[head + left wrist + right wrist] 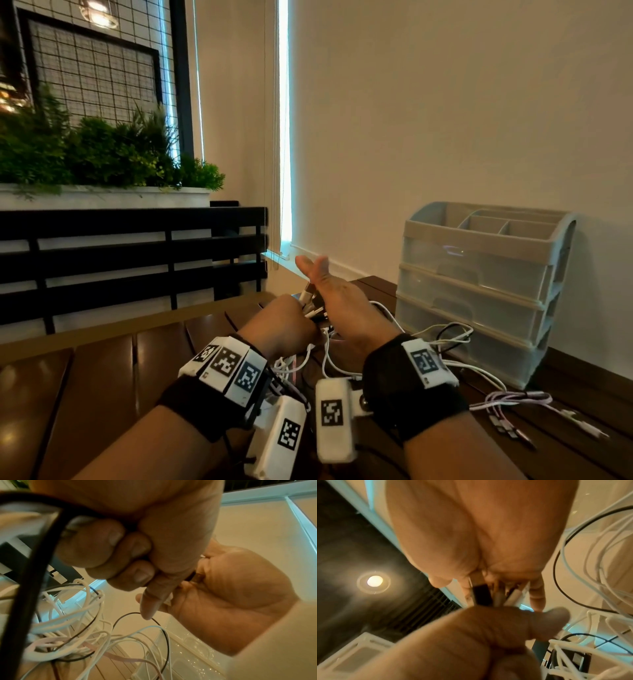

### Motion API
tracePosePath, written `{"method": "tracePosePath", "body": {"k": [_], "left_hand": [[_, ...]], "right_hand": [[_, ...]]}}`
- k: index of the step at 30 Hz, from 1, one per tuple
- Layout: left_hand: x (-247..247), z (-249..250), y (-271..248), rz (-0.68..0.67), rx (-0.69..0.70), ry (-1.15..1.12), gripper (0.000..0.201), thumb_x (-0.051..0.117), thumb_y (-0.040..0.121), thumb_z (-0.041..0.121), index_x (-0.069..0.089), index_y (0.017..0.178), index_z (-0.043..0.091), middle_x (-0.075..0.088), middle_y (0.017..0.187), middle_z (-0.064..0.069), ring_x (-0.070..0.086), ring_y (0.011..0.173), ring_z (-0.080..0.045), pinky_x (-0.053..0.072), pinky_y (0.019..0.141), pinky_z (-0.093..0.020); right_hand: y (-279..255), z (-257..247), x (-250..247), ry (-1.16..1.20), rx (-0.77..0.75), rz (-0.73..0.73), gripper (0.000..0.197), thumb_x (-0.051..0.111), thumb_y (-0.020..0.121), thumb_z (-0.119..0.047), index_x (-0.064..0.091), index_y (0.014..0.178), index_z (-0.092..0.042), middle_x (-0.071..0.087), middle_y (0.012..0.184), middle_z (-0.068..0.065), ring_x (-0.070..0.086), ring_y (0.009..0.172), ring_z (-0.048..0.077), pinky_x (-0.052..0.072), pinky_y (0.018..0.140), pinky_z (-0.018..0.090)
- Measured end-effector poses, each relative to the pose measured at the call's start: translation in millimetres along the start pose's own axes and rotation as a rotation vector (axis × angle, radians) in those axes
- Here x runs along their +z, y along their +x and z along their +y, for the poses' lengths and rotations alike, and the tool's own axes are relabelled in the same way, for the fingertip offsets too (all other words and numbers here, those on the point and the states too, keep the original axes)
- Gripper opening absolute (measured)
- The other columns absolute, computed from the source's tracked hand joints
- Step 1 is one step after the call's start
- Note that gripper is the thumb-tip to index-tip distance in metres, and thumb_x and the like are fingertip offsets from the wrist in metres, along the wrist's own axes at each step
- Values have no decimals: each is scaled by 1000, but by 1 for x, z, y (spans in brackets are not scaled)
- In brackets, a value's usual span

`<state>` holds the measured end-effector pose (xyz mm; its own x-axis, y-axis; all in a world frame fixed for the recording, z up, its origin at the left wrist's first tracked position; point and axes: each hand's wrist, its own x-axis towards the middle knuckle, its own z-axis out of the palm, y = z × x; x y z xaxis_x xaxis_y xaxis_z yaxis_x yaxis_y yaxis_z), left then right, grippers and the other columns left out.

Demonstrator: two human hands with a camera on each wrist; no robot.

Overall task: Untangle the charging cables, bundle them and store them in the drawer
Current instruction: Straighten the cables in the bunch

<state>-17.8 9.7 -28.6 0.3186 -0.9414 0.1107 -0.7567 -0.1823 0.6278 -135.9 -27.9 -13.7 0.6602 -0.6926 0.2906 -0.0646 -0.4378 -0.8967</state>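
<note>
Left of the drawer unit [479,287], the left hand [284,325] clenches the gathered cable plugs [482,593] while the flat, unclasped right hand [339,301] presses them level, likely aligning ends for bundling.

Connector ends [313,303]: bunched between the two hands; their types cannot be told.
Left hand [286,325]: fingers hidden behind its own back in the head view; blurred in the right wrist view.
Right hand [337,301]: fingertips beyond the grip are hidden.
Cable loops [72,635]: below the grip, cut off by the lower edge; single strands cannot be followed.
</note>
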Motion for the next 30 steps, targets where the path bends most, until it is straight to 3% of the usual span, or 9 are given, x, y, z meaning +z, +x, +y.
{"method": "tracePosePath", "body": {"k": [4,9,13,15,17,19,22,25,30], "left_hand": [[-4,-1,-1,-6,23,23,10,72,80,21,66,84,14,64,74,-1,59,68,-14,43,57,-24],[-4,-1,-1,-52,17,3,8,70,82,22,67,82,15,65,75,-2,60,69,-16,45,61,-25],[-4,2,-2,-36,6,-13,15,71,83,22,61,72,19,60,67,2,54,61,-11,38,54,-23],[-3,2,-3,-54,26,-17,12,72,82,22,62,75,19,61,69,2,56,63,-10,39,55,-23],[-5,3,-3,-59,24,-19,10,73,81,24,66,83,17,64,74,1,59,67,-12,41,58,-23],[-6,3,-3,-73,37,16,17,73,81,26,68,92,15,65,79,0,62,73,-16,43,61,-24],[-3,2,-4,-76,41,-37,28,74,80,24,68,105,13,69,94,-5,67,86,-23,54,71,-32],[3,-1,-4,-67,13,-192,36,75,77,20,66,111,12,69,96,-3,68,88,-19,58,80,-34],[-1,3,-1,2,39,-153,14,70,82,25,69,91,14,68,84,-3,64,78,-19,47,63,-27]], "right_hand": [[1,1,3,-10,-22,-50,64,18,91,-63,33,147,-36,38,150,-7,35,132,5,29,105,26],[0,4,-1,93,-10,-36,73,14,81,-72,48,138,-40,54,122,-8,48,119,15,39,106,43],[2,7,-8,62,-58,23,66,6,85,-71,50,131,-51,46,145,-5,38,135,12,31,109,31],[1,6,-5,8,-62,-22,62,10,89,-64,47,135,-46,57,123,-9,49,118,11,41,93,17],[0,4,-2,-21,-96,-62,61,14,89,-62,48,136,-42,54,113,-14,47,111,11,41,97,24],[0,4,-2,-47,-135,-88,61,14,91,-59,50,136,-39,50,134,-16,42,125,7,33,105,25],[1,3,-2,-75,-152,-110,62,13,93,-57,55,133,-34,34,149,-23,31,133,-3,29,90,9],[0,6,-3,-93,-140,-130,63,13,92,-59,56,131,-36,39,147,-21,33,134,-1,29,88,11],[1,3,-17,9,-128,106,54,26,91,-62,62,119,-33,61,117,-6,55,110,7,47,85,21]]}}
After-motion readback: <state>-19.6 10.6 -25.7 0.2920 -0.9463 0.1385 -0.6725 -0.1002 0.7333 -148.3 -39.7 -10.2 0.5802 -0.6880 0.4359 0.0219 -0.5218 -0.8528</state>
